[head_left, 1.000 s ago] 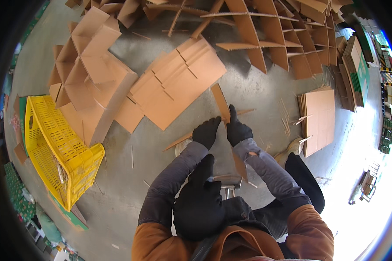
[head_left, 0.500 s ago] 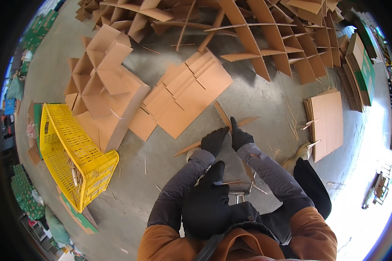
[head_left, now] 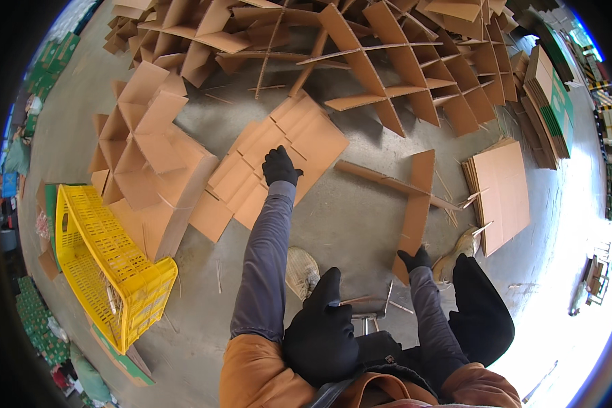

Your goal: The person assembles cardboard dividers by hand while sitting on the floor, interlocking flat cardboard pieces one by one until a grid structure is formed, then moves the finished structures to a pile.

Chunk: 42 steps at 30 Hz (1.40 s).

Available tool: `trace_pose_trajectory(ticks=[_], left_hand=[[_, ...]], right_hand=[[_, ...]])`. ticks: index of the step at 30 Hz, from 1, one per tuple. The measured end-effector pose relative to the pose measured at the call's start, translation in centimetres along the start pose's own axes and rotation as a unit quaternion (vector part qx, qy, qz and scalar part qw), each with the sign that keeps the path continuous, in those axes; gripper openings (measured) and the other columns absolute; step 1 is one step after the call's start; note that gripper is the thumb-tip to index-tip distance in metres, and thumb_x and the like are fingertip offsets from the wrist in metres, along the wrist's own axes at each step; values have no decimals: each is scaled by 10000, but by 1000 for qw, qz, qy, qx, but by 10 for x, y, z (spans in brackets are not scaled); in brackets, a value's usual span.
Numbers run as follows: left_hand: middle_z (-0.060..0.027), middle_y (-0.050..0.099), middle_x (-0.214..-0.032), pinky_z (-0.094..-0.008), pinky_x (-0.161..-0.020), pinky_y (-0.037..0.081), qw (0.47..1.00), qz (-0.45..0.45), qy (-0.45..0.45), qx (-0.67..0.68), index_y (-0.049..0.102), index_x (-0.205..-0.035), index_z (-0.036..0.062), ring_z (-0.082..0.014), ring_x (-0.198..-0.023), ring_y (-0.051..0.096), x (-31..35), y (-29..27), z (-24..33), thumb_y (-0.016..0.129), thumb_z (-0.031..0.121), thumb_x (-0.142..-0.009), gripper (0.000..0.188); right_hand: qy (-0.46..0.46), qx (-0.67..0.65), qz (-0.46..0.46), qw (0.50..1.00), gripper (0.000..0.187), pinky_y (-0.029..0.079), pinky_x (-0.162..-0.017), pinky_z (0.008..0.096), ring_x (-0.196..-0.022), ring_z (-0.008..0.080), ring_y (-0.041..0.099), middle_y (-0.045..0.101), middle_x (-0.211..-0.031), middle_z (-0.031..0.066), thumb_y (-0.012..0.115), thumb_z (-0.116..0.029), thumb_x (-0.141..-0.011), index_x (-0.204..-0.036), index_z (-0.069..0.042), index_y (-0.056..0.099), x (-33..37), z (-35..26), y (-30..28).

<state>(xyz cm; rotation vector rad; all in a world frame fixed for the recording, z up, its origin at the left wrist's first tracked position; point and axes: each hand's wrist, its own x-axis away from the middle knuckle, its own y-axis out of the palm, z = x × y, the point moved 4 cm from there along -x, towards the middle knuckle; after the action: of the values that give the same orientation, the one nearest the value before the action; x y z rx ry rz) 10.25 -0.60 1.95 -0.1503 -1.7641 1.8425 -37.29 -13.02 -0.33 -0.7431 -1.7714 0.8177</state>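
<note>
My left hand [head_left: 281,167], in a black glove, is stretched out over a flat pile of slotted cardboard strips [head_left: 313,139]. Its fingers are slightly bent and the thumb stands apart, with nothing visibly lifted in them. Closer to my body, my gloved right hand [head_left: 416,258] grips the near end of a cardboard divider strip [head_left: 413,221]. That strip stands on edge and crosses a second cardboard strip [head_left: 374,175], forming an X just above or on the floor. Part of the right fingers is hidden behind the strip.
Assembled cardboard grids [head_left: 387,68] spread across the far side. Another grid [head_left: 143,129] rests on stacked cardboard at left, behind a tipped yellow crate [head_left: 115,258]. A cardboard stack [head_left: 500,197] stands at right, near my shoe [head_left: 461,253]. Thin scraps lie on the concrete floor.
My hands were close together at the crossing of the strips. The left has moved away to the flat pile; the right has come back nearer me, and the crossed strips have shifted right and turned.
</note>
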Motion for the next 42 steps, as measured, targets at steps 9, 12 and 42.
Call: trace_pose_trajectory(ticks=[9,12,42], left_hand=[[-105,616,-973,-419,-739,482,924,-109,315,190,571,-1001,131,-306,-849,618,118,25,58,519,182,-828,187],[-85,634,-807,-424,-634,495,921,-127,349,114,547,-986,158,-282,-732,638,174,48,110,491,214,-860,149],[-104,637,-837,-404,-674,508,878,-72,396,259,570,-958,87,-272,-761,636,218,48,102,513,180,-849,154]], right_hand=[[-60,-343,275,896,340,475,-750,337,-878,245,623,652,-945,146,654,-189,-807,-1067,11,561,74,-119,-76],[-95,-286,196,933,350,484,-745,381,-899,343,627,652,-940,180,652,-258,-797,-1045,-24,570,58,-125,-77],[60,108,-74,990,378,473,-718,499,-846,398,615,640,-853,230,458,-413,-873,-1024,-73,529,54,-101,43]])
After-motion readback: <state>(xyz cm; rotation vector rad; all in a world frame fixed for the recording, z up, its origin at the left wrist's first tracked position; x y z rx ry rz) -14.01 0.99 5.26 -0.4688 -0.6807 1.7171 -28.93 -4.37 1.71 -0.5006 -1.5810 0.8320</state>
